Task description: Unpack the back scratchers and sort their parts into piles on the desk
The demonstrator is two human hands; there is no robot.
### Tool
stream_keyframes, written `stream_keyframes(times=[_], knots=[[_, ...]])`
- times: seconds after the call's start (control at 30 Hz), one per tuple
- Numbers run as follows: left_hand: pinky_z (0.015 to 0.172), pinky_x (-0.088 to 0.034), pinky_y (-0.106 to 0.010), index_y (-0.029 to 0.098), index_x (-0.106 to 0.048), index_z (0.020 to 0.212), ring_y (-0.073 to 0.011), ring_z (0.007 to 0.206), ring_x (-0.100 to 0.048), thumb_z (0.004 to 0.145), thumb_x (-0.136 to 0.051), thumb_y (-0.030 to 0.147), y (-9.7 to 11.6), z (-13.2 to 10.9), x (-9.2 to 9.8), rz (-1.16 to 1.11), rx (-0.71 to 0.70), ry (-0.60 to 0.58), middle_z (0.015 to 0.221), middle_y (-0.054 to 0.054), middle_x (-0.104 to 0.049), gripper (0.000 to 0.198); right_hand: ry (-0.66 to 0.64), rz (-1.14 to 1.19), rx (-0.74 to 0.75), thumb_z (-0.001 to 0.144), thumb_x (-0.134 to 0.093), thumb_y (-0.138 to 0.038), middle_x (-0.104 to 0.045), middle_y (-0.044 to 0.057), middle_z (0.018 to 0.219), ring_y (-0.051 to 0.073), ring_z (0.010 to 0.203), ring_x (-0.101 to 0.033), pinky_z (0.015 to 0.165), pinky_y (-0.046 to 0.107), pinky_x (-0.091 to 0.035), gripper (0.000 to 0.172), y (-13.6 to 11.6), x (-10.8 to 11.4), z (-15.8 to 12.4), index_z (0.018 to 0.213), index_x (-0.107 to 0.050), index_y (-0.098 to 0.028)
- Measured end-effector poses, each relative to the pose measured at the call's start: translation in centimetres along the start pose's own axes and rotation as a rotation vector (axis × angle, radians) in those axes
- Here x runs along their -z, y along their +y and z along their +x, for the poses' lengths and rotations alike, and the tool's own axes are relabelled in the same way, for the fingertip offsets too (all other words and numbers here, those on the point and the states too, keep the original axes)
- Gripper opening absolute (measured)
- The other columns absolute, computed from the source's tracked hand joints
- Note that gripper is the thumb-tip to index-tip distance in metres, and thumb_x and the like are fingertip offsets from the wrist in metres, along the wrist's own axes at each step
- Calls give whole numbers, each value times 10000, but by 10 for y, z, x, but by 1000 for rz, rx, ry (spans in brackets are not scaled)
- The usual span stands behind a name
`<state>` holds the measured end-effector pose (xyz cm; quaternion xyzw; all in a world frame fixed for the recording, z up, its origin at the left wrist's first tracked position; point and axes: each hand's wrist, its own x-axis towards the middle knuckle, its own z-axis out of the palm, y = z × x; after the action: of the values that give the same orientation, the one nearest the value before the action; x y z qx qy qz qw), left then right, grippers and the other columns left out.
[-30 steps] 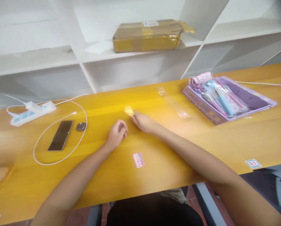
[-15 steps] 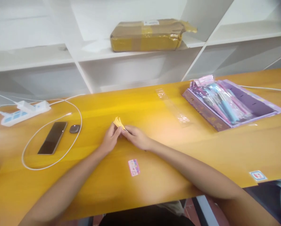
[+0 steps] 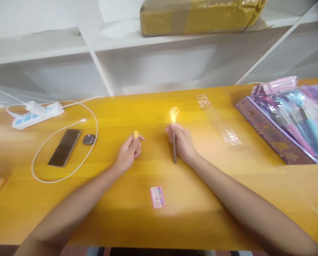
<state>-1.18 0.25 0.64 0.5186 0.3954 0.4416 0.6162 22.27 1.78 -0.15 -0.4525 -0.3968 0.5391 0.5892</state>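
Left hand (image 3: 128, 151), beyond and left of the card (image 3: 157, 197): grip clamped on a yellow tab (image 3: 136, 134); its small size could let it slip. Right hand (image 3: 185, 142), beyond and right of the card: grip clamped on the stick (image 3: 174, 151) near its top; the free lower end could swing.

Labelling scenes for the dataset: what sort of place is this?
Probably an office or workroom: a long wooden desk against white shelving, with a power strip and phone on it.
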Motion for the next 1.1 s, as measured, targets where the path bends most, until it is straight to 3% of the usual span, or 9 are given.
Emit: stream_keyframes(times=[0.1, 0.27, 0.43, 0.67, 0.83, 0.93, 1.1], knots=[[509, -341, -241, 235, -693, 1304, -89, 561, -402, 1082, -567, 622, 3, -4, -1, 116, -17, -37, 809, 17, -507, 463, 28, 178, -32, 886, -798, -627, -272, -77, 620, 97, 502, -225, 448, 258, -176, 437, -6, 4, 7, 838, -622, -230], [489, -327, -235, 301, -596, 1537, -95, 544, -377, 1077, -586, 591, 4, -7, 0, 185, -12, -152, 850, 2, -613, 544, 6, 313, -23, 879, -810, -605, -299, -92, 620, 84, 473, -164, 426, 248, -187, 464, -10, 4, 9, 841, -522, -243], [475, -297, -226, 308, -684, 1471, -73, 528, -350, 1052, -643, 564, 2, -6, 2, 163, -32, -158, 885, -6, -664, 493, -32, 316, 32, 966, -740, -596, -295, -87, 610, 83, 451, -184, 415, 230, -240, 494, -7, 6, 10, 794, -440, -243], [455, -221, -234, 265, -794, 1333, -45, 494, -298, 960, -768, 555, 4, -3, 1, 60, -24, -52, 841, -2, -673, 473, 75, 319, 107, 970, -737, -612, -298, -79, 591, 96, 471, -195, 447, 242, -254, 490, -3, 3, 7, 773, -483, -242], [541, -391, -237, 250, -824, 1278, -91, 576, -476, 949, -785, 535, 5, -5, -2, 141, -37, -19, 835, -25, -721, 437, 72, 292, 104, 957, -758, -551, -336, -62, 553, 105, 484, -259, 477, 254, -239, 444, -3, 0, 4, 741, -535, -233], [676, -506, -254, 246, -830, 1264, -134, 709, -620, 957, -786, 482, 5, -5, -3, 201, -63, -32, 886, -41, -755, 389, 86, 322, 97, 935, -774, -553, -332, -71, 565, 95, 473, -216, 474, 254, -216, 430, -4, 0, 5, 768, -536, -236], [834, -565, -283, 245, -825, 1269, -160, 858, -704, 972, -777, 458, 3, -4, -2, 244, -104, -67, 1017, -57, -785, 369, 87, 262, 89, 920, -764, -601, -347, -70, 546, 94, 469, -238, 469, 249, -230, 465, -4, -1, 3, 761, -523, -236]])
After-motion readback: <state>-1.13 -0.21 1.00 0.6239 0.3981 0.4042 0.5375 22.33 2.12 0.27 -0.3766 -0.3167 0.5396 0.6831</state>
